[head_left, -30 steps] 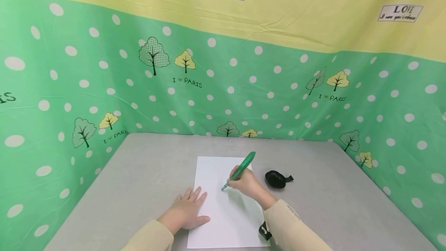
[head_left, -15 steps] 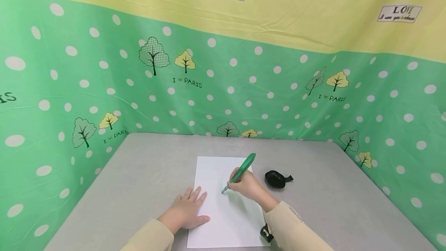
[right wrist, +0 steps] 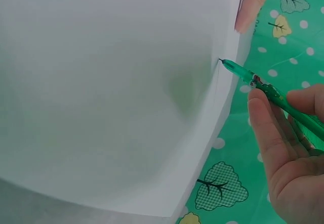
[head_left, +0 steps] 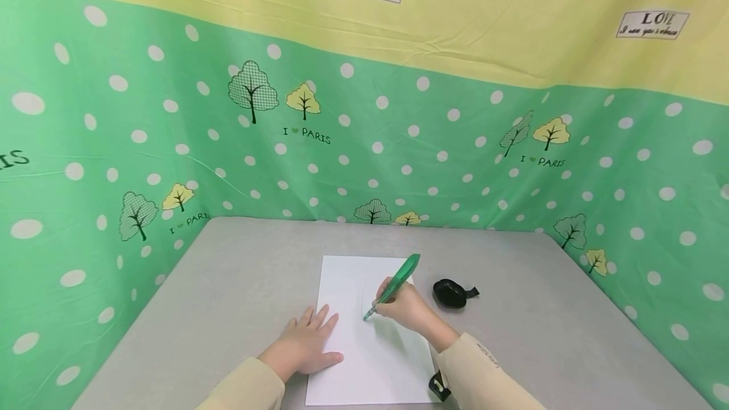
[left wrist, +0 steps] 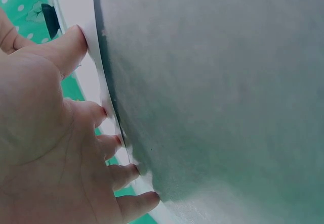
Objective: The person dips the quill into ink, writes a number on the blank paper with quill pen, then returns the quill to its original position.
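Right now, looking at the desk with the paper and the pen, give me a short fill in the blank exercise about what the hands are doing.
1. The right hand grips a pen whose colour is ____.
2. The pen's tip touches a white sheet of ____.
3. The left hand lies ____ on the sheet's left edge, fingers straight.
4. The small black object sits on the table to the ____ of the sheet.

Missing words: green; paper; flat; right
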`<state>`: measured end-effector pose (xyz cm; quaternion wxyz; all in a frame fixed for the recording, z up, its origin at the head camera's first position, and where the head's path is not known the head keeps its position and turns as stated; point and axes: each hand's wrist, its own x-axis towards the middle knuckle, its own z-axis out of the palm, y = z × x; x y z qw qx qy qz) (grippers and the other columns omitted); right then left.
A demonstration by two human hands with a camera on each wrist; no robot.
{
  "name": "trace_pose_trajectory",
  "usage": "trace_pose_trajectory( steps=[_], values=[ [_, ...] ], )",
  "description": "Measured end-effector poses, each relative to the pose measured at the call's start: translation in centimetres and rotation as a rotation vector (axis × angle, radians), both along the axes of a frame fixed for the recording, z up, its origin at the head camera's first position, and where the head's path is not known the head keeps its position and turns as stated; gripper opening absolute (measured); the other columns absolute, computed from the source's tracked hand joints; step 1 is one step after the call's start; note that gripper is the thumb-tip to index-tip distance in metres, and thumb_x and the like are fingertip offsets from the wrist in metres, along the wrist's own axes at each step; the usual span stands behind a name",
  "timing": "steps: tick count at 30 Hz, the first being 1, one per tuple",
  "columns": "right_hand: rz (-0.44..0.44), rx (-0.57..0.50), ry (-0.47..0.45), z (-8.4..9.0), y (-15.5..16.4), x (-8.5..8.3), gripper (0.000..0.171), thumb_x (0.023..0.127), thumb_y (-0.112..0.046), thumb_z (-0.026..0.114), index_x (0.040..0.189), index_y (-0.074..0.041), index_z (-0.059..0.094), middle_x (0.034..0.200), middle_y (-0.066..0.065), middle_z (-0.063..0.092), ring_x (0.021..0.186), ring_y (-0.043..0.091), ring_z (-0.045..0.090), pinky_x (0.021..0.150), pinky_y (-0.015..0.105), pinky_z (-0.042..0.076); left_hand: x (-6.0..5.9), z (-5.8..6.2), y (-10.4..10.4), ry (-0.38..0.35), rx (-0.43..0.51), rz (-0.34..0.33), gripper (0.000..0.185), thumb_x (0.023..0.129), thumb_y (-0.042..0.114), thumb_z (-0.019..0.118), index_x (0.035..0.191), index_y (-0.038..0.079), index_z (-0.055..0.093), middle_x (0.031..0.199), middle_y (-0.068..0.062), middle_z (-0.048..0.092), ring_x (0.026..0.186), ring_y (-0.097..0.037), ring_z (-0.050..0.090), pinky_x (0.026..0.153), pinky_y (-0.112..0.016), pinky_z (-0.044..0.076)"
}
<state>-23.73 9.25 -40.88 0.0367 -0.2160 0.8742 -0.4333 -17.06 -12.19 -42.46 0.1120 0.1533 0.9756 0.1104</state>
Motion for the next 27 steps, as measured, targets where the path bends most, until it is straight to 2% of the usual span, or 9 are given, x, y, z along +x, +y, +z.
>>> trace_pose_trajectory(
  steps=[18, 22, 27],
  values=[
    [0.013, 0.016, 0.004, 0.1, 0.5, 0.8, 0.014, 0.074, 0.002, 0.068, 0.08, -0.005, 0.057, 0.069, -0.002, 0.06, 0.064, 0.012, 0.054, 0.059, 0.028, 0.049, 0.0, 0.1, 0.0, -0.012, 0.015, 0.009, 0.075, 0.083, 0.053, 0.057, 0.138, 0.005, 0.041, 0.145, -0.019, 0.029, 0.131, -0.045, 0.02, 0.1, -0.063, 0.02],
    [0.015, 0.011, -0.013, 0.1, 0.6, 1.0, 0.014, 0.074, 0.002, 0.068, 0.08, -0.004, 0.057, 0.069, -0.002, 0.06, 0.063, 0.012, 0.054, 0.058, 0.028, 0.048, -0.4, -0.7, -0.1, -0.012, 0.014, 0.01, 0.078, 0.082, 0.056, 0.056, 0.138, 0.005, 0.04, 0.145, -0.019, 0.029, 0.131, -0.045, 0.019, 0.1, -0.063, 0.018],
    [0.02, 0.011, -0.015, 0.2, 0.7, 1.2, 0.015, 0.073, 0.002, 0.068, 0.08, -0.004, 0.057, 0.069, -0.002, 0.06, 0.063, 0.012, 0.053, 0.058, 0.028, 0.048, -0.2, -0.3, 0.0, -0.01, 0.014, 0.007, 0.077, 0.083, 0.055, 0.056, 0.138, 0.005, 0.04, 0.145, -0.019, 0.029, 0.131, -0.045, 0.019, 0.1, -0.063, 0.019]
  ],
)
